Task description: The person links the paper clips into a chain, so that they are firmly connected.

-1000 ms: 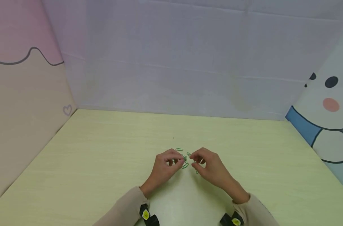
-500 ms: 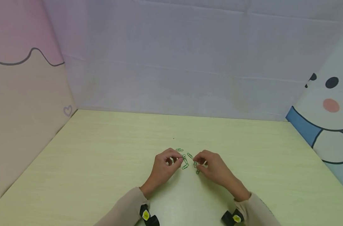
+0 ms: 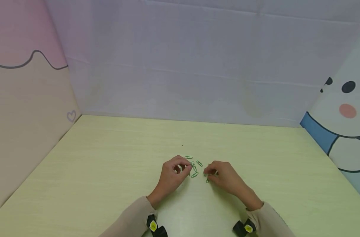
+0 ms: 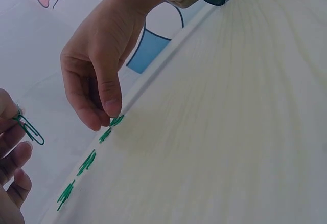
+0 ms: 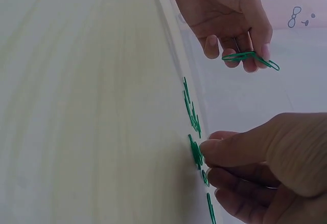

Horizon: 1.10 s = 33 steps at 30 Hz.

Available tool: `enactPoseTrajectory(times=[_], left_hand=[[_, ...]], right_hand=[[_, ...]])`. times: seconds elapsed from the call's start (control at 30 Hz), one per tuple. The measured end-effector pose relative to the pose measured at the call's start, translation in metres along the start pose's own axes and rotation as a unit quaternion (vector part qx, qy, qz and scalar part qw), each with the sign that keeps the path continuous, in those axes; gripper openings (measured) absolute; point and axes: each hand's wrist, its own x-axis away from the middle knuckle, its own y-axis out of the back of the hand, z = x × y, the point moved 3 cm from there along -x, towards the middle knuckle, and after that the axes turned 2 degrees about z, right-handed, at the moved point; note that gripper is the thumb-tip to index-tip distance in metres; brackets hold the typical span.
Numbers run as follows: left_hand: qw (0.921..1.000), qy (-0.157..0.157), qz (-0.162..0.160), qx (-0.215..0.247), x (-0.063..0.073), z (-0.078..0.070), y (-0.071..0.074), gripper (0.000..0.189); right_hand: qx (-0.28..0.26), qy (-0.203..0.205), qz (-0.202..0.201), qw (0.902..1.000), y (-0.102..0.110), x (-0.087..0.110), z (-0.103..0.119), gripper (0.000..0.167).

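Head view: the left hand (image 3: 175, 169) pinches green wire paper clips (image 4: 31, 130) between thumb and forefinger, raised above the pale tabletop (image 3: 115, 164). Between the two hands, loose green paper clips (image 3: 194, 174) lie scattered, one just beyond the left fingertips. The right hand (image 3: 222, 174) bends down with thumb and fingers nearly together, right at more clips; whether it grips one, I cannot tell.

Smooth wood-grain tabletop (image 3: 109, 158); wire paperclips (image 4: 87, 162); matt cloth sleeves (image 3: 131, 217).
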Motion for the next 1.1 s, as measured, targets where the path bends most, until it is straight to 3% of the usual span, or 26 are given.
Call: enactPoseTrajectory(times=[0.43, 1.1], left_hand=[[0.9999, 0.009, -0.002, -0.011, 0.0012, 0.0008, 0.0013, 0.005], [0.9998, 0.015, 0.006, -0.011, 0.0005, 0.0015, 0.0025, 0.005]], right_hand=[[-0.006, 0.004, 0.012, 0.9999, -0.0020, 0.0005, -0.0009, 0.013], [-0.012, -0.047, 0.029, 0.9984, -0.0053, 0.0014, -0.0010, 0.007]])
